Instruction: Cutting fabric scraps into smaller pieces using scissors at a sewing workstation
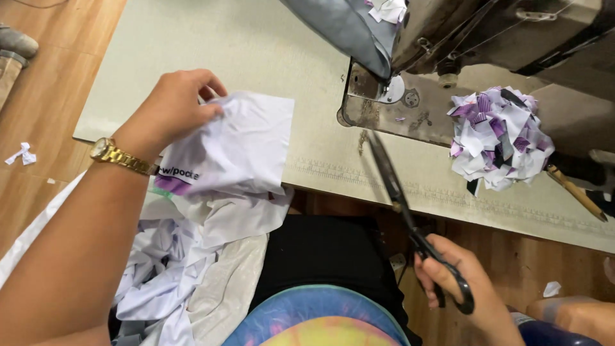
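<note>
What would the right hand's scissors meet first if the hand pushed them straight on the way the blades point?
Held in the right hand, the scissors point up and slightly left across the table edge. Going straight on, the tips would probably first meet the sewing machine's metal base plate. Depth is unclear, so they might pass above it.

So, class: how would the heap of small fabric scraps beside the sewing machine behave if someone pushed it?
The heap of scraps is loose, thin cut pieces, so it would probably scatter rather than slide as one. The pieces look light and floppy, curling at their edges. It sits near the table edge, so some might fall.
</note>
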